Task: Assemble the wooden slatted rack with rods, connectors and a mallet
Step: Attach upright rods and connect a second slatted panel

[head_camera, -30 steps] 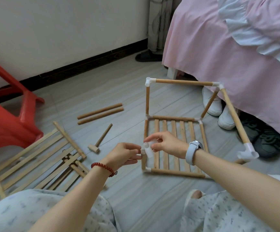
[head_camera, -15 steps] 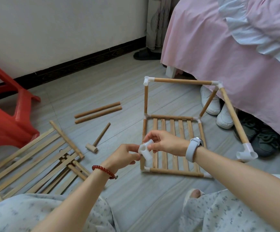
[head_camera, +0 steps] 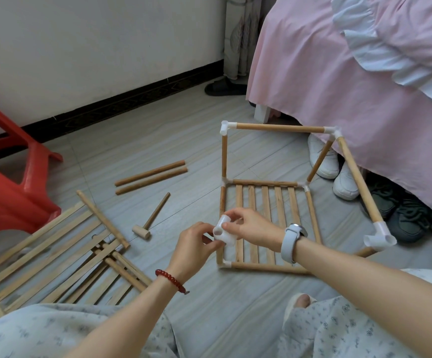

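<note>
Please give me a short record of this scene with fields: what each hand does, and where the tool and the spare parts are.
left hand: pinches the white connector
right hand: also holds the white connector
rack frame: partly built, standing on the floor
mallet: lies on the floor, untouched
two loose rods: side by side beyond the mallet
slatted panels: lie at the left

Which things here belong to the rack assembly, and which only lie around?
For the job: white connector held by left hand and right hand; rack frame; two loose rods; mallet; spare slatted panels.

Just lying about: red stool; white shoes; dark slipper; bed skirt.
</note>
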Action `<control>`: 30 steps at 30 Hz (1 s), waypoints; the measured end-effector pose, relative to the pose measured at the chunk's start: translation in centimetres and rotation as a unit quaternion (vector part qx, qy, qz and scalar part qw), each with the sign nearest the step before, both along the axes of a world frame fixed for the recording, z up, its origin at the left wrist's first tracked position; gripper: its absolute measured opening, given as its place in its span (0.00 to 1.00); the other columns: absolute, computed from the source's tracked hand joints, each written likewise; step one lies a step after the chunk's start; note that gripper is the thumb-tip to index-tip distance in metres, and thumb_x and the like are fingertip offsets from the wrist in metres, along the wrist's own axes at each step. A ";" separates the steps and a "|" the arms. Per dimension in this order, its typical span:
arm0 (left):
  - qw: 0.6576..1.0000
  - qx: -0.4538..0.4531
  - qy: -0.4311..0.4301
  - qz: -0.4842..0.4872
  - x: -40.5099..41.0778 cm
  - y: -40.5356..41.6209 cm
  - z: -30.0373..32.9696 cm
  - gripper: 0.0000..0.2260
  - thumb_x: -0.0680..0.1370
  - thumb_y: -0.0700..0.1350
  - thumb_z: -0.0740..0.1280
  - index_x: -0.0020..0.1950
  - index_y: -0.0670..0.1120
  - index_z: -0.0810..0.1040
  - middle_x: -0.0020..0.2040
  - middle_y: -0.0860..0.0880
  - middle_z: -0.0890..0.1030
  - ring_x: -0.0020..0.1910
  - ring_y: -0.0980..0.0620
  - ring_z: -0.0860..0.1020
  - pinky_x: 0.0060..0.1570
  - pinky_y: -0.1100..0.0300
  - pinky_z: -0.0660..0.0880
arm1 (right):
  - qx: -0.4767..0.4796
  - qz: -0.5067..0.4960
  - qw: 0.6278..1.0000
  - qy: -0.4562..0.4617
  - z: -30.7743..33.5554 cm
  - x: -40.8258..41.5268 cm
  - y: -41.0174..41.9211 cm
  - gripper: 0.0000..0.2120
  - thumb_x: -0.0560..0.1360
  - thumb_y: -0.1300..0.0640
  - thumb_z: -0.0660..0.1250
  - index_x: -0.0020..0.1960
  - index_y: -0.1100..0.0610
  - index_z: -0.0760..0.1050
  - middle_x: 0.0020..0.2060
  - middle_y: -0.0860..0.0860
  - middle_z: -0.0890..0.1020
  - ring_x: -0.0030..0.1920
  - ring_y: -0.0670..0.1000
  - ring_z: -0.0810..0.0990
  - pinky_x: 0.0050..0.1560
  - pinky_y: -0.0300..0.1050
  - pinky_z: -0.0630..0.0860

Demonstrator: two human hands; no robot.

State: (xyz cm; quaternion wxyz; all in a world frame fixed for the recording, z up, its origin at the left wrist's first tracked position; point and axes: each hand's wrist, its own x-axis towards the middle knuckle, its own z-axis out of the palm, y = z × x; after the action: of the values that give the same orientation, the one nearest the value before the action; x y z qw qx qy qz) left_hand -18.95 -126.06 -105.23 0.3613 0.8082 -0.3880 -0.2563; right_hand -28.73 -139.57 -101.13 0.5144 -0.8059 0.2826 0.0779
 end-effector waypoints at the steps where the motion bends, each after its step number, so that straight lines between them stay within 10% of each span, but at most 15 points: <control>1: 1.000 -0.006 0.002 0.008 -0.1 0.0 -0.1 0.05 0.73 0.45 0.73 0.45 0.51 0.79 0.44 0.56 0.78 0.41 0.61 0.78 0.40 0.73 0.72 | -0.024 0.027 0.999 0.018 0.1 -0.2 0.2 0.22 0.77 0.47 0.64 0.67 0.54 0.68 0.57 0.53 0.78 0.53 0.51 0.78 0.55 0.47 0.77; 7: 1.000 -0.001 0.020 0.017 -0.4 -0.4 0.2 0.10 0.72 0.44 0.74 0.39 0.54 0.74 0.40 0.57 0.78 0.39 0.61 0.78 0.38 0.72 0.72 | -0.085 0.087 0.992 0.044 0.2 -0.4 0.5 0.27 0.80 0.50 0.59 0.76 0.49 0.55 0.42 0.46 0.76 0.36 0.39 0.70 0.38 0.33 0.68; 15: 0.920 0.029 0.391 -0.013 2.2 0.0 2.0 0.10 0.80 0.44 0.63 0.56 0.41 0.80 0.54 0.43 0.82 0.52 0.47 0.82 0.50 0.53 0.80 | -0.048 0.093 0.993 0.045 -0.3 -0.3 0.0 0.26 0.80 0.51 0.58 0.76 0.46 0.55 0.38 0.48 0.75 0.38 0.46 0.74 0.39 0.36 0.70; 22: 0.960 0.035 0.274 -0.036 1.1 -0.5 1.7 0.07 0.77 0.48 0.67 0.52 0.47 0.81 0.49 0.47 0.83 0.50 0.52 0.82 0.48 0.60 0.80 | -0.016 0.098 0.993 0.070 0.8 -0.5 -0.8 0.08 0.78 0.49 0.63 0.50 0.53 0.68 0.42 0.48 0.83 0.36 0.45 0.81 0.47 0.46 0.78; 30: 0.951 0.090 0.294 -0.019 1.8 -0.5 2.0 0.13 0.81 0.51 0.60 0.58 0.46 0.79 0.55 0.49 0.81 0.52 0.51 0.80 0.48 0.59 0.77 | -0.009 0.156 0.984 0.089 0.9 0.0 -0.9 0.05 0.80 0.55 0.61 0.51 0.55 0.67 0.40 0.48 0.83 0.35 0.45 0.80 0.46 0.47 0.78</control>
State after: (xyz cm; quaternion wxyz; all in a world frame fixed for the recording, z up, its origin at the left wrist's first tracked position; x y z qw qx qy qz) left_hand -17.11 -126.60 -103.26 0.3798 0.7187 -0.2553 -0.5236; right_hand -28.71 -140.50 -100.25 0.4613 -0.8346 0.1991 0.2259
